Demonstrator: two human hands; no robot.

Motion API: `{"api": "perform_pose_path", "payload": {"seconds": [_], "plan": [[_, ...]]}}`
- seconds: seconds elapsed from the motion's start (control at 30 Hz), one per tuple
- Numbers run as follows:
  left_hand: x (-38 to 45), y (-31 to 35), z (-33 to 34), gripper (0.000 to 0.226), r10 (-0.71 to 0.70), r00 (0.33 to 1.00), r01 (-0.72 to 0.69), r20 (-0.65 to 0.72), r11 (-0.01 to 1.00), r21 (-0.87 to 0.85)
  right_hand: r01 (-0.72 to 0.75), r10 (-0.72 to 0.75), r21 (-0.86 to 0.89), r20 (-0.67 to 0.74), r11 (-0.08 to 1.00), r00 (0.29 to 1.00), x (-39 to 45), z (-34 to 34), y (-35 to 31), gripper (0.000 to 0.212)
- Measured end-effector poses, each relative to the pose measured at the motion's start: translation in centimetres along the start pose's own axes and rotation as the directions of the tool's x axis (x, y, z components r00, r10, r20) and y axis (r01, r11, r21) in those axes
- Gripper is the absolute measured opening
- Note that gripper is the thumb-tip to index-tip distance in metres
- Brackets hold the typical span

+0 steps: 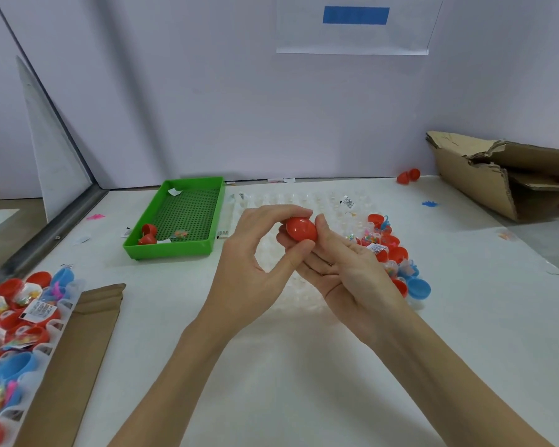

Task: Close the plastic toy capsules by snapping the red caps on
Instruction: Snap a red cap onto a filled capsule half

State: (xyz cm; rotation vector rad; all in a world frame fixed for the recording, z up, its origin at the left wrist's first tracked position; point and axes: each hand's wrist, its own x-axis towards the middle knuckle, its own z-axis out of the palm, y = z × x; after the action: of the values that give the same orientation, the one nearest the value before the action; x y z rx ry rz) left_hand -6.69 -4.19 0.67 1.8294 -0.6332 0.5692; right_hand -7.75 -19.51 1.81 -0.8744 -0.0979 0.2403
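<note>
A pale lilac wall [207, 91] closes the back of a white desk [304, 366], with a paper sheet [352, 27] bearing a blue bar at the upper middle of the frame. At centre frame both hands meet over a clear plastic tray [291, 198]. The left hand [255, 269] pinches a red capsule [301, 228] between its thumb below and its fingers above; the right hand [342, 266], palm up, curls its fingers under the capsule with its thumb against the capsule's right side. Just right of the hands lies a heap of red and blue capsule halves [397, 253]. A green tray [178, 217] left of centre holds two red caps [147, 235]. More capsules [17, 321] fill the lower left corner beside a cardboard strip [78, 350]. A torn cardboard box [504, 175] sits at the right edge.
</note>
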Motion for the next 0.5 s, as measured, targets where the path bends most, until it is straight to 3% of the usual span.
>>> {"api": "perform_pose_path", "payload": {"seconds": [0.17, 0.5], "plan": [[0.2, 0.1, -0.3, 0.028, -0.045, 0.998, 0.042, -0.047, 0.998, -0.054, 0.007, -0.007, -0.011, -0.012, 1.000, 1.000, 0.0, 0.1, 0.0, 0.039], [0.6, -0.1, -1.5, 0.027, -0.184, 0.983, 0.184, 0.016, 0.973, -0.142, 0.076, -0.079, -0.083, -0.032, 0.994, 0.996, -0.1, 0.3, 0.2, 0.038]]}}
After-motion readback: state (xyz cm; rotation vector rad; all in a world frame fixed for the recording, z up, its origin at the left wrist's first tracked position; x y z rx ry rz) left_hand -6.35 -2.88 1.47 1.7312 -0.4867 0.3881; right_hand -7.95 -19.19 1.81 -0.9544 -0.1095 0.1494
